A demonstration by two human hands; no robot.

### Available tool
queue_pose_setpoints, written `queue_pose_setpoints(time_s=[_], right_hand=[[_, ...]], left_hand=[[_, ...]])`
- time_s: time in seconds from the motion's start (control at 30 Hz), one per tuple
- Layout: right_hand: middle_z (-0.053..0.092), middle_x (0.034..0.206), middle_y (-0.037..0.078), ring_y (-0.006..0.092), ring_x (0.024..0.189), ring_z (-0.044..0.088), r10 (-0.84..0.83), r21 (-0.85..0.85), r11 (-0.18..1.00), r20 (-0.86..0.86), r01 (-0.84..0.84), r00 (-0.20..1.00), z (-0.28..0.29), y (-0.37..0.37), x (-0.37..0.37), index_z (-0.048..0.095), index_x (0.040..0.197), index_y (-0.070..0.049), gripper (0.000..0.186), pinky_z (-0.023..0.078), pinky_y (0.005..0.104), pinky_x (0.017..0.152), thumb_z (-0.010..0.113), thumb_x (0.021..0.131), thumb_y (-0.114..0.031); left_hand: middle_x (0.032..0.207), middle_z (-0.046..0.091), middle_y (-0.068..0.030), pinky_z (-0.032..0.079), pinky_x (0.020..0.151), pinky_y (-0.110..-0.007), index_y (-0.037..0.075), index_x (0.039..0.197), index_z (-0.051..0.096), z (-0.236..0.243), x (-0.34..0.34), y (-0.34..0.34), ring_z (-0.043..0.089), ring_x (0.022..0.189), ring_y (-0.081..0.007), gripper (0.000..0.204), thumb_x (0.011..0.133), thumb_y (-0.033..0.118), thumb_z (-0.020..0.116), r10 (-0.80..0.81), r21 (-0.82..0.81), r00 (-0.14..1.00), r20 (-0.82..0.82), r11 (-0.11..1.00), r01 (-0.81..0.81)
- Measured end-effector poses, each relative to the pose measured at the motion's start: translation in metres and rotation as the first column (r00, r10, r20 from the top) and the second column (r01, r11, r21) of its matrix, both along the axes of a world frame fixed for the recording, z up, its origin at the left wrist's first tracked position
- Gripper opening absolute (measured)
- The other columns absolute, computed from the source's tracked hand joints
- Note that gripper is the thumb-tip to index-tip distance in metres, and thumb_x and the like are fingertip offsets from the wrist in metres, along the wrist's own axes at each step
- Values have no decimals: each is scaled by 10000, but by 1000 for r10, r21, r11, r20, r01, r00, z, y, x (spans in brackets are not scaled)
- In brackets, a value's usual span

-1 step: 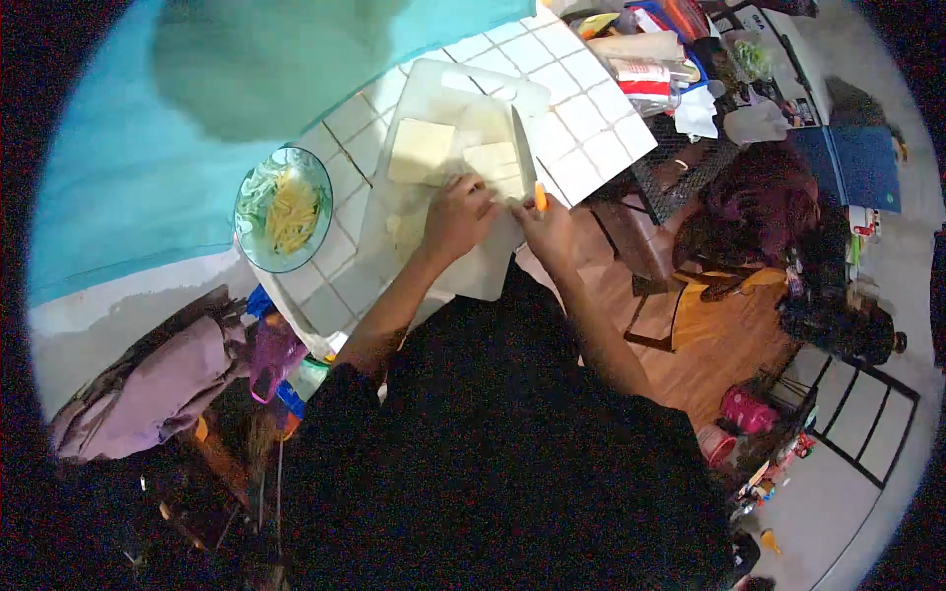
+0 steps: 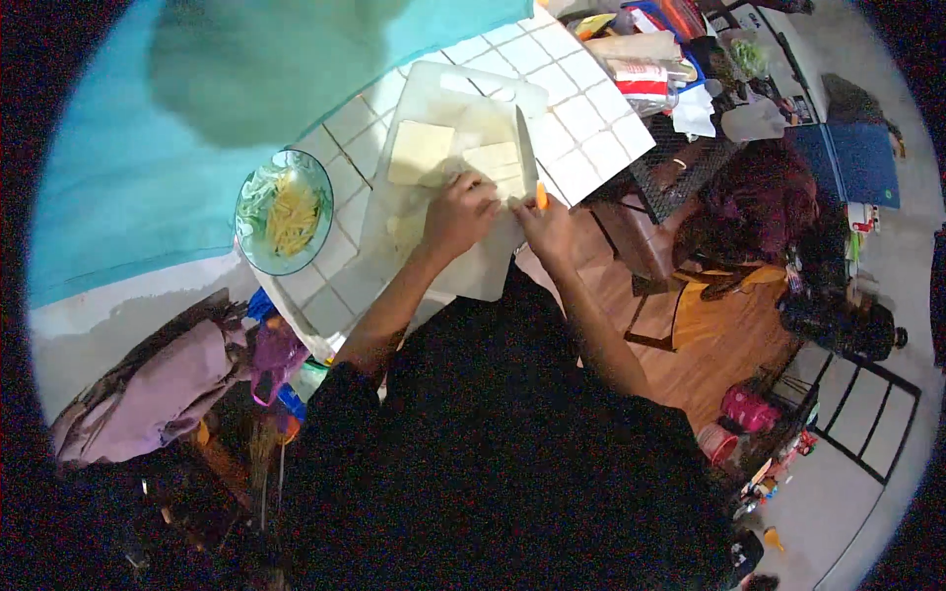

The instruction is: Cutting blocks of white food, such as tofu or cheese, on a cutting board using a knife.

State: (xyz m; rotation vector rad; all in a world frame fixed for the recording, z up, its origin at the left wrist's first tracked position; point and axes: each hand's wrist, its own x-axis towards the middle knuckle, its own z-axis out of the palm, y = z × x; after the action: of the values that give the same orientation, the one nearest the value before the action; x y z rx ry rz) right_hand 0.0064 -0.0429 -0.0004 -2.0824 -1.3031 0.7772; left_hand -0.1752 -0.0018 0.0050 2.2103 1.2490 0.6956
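A white cutting board bears pale yellow squarish slices and cut pieces. My left hand is closed over the middle of the board, fingertips bent at the lower pieces; what they hold is hidden. My right hand is closed at the board's right edge, beside the orange handle of a knife whose blade points away from me. I cannot tell whether it grips the handle or a small pale piece. Left of the board, a glass bowl holds yellow strips and pale green shreds.
The tiled counter borders a turquoise wall or cloth. Packages crowd its back right, near a black mesh rack. A wooden chair stands at right; bags and cloth are at lower left.
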Motion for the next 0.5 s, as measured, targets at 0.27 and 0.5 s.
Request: queue_pose_setpoints(time_s=[0.27, 0.5], right_hand=[[689, 719, 117, 195, 634, 648, -150, 13, 988, -133, 153, 980, 22, 3, -11, 688, 823, 11, 238, 523, 345, 637, 796, 747, -187], [682, 732, 102, 161, 656, 644, -192, 65, 977, -132, 201, 973, 5, 3, -13, 668, 859, 23, 218, 521, 330, 638, 783, 763, -136]], left_hand=[[1220, 537, -162, 391, 962, -454, 41, 1308, 586, 6, -1, 41, 477, 1162, -322, 627, 816, 404, 721, 126, 211, 979, -159, 973, -91], [1133, 552, -126, 415, 928, -442, 39, 1145, 640, 2, 9, 42, 511, 1114, -293, 459, 808, 335, 738, 76, 210, 976, -206, 977, -32]])
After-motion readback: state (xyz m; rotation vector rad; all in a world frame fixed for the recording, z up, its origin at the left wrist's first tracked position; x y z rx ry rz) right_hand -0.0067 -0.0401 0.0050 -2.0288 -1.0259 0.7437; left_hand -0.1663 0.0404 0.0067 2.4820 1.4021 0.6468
